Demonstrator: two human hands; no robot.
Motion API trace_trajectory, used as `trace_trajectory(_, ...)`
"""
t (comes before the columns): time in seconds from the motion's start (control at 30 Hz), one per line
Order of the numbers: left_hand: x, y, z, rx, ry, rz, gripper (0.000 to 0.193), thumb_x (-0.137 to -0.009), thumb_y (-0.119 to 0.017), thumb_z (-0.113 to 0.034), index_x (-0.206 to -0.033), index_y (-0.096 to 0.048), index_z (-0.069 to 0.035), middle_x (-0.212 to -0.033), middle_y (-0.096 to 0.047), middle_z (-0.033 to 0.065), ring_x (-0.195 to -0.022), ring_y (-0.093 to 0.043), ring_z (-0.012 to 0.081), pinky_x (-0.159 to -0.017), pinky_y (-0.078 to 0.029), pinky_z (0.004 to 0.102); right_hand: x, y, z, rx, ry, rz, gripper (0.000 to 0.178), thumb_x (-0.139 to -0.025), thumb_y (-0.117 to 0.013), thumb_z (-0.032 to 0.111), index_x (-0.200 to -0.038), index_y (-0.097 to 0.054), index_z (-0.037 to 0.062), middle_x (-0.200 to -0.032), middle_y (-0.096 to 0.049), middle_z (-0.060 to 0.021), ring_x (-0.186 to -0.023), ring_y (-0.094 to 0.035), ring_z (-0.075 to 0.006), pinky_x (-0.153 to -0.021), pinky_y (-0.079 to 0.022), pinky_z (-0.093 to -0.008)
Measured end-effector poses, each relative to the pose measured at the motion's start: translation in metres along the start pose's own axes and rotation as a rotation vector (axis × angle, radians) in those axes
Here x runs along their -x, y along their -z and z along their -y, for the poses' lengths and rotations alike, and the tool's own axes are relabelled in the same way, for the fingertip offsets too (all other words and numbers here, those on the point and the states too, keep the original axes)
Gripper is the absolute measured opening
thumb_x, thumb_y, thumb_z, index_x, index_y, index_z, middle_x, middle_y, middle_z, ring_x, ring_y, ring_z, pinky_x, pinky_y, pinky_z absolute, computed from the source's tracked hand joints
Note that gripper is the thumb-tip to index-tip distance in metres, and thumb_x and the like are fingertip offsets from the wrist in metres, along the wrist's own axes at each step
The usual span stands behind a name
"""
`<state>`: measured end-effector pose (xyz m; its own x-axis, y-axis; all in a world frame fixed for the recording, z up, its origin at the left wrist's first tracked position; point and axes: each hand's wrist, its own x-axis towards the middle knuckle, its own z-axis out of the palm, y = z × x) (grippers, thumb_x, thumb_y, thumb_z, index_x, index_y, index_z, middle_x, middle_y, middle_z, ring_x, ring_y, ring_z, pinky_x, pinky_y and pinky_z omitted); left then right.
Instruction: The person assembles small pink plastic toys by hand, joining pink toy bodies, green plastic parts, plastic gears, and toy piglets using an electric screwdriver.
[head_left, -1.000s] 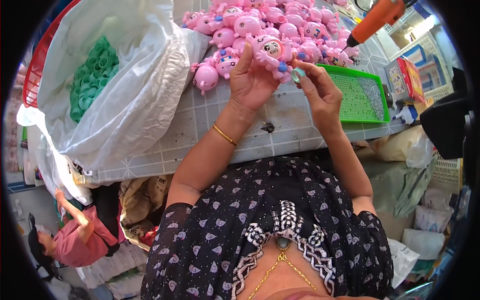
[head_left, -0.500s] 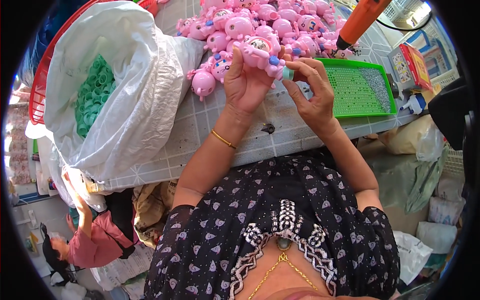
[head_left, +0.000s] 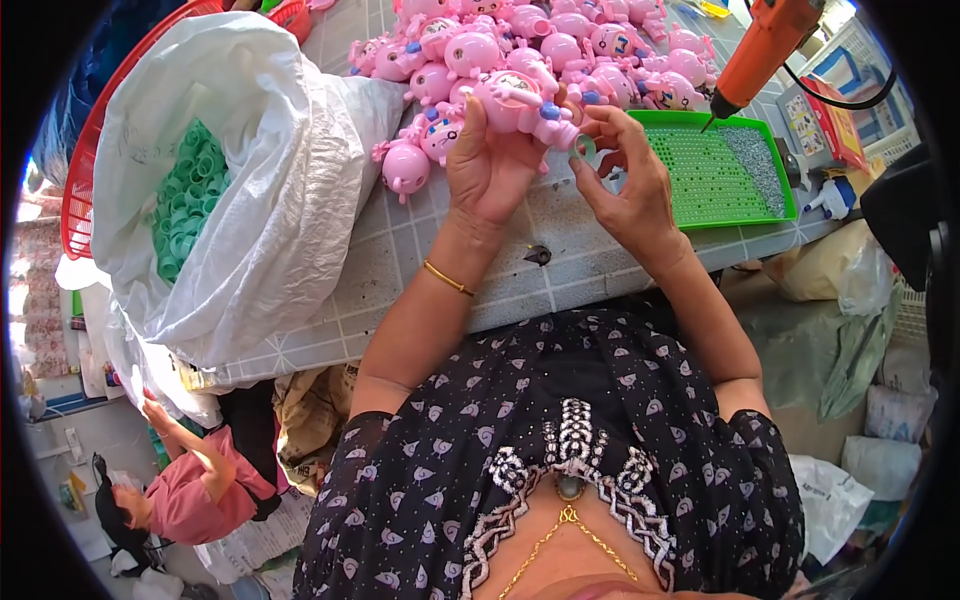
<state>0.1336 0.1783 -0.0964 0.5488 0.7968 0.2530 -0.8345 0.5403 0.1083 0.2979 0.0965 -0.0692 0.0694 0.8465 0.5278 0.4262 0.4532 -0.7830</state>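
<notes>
A pink toy figure is gleaming in the light, its glossy plastic body rounded and stubby; a printed face is showing on its paler upper side and a small blue part is sitting near its narrower end, which is pointing toward the right. The toy is hanging above the tabletop, in front of a heap of similar toys, and the left hand is gripping it, the thumb standing upright along its near side. Just beside the narrower end, the right hand is pinching a pale green ring between thumb and fingers. Whether the ring is touching the toy, I cannot tell.

Half a second ago the ring was appearing nearly side-on at the toy's end; now it is turning its round opening into view. The left hand is keeping the same grip. The orange power screwdriver, whose tip was pointing down by the heap's right edge, is now hanging with its tip over the green tray, where small grey pieces are gathering along the right side. A small dark piece is lying nearer the body. Farther left, an open white sack is holding many green rings, and beyond the tabletop another person is stretching out an arm.
</notes>
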Motion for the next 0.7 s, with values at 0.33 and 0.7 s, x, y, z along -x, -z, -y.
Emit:
trace_trajectory(0.33, 0.002, -0.008, 0.002, -0.244, -0.036, -0.017, 0.071, -0.095, -0.067, -0.039, -0.144, -0.039, 0.004, -0.148, -0.042, 0.0267, -0.138, -0.041, 0.0432, -0.118, -0.031, 0.0547, -0.006, 0.013, -0.001, 0.25, 0.243, -0.018, 0.047, -0.081, -0.071, 0.0, -0.125, -0.057, 0.0047, -0.108, -0.067, -0.0131, -0.093, -0.066, -0.0284, -0.079, -0.053, -0.0377)
trace_trajectory(0.7, 0.004, -0.004, 0.005, -0.353, -0.056, -0.036, 0.061, -0.092, -0.071, -0.034, -0.137, -0.048, 0.002, -0.14, -0.053, 0.023, -0.132, -0.05, 0.0374, -0.11, -0.044, 0.0507, -0.012, 0.02, 0.007, 0.154, 0.207, 0.044, 0.054, -0.08, -0.073, -0.002, -0.129, -0.053, 0.0046, -0.115, -0.066, -0.0135, -0.099, -0.067, -0.0272, -0.081, -0.056, -0.0353)
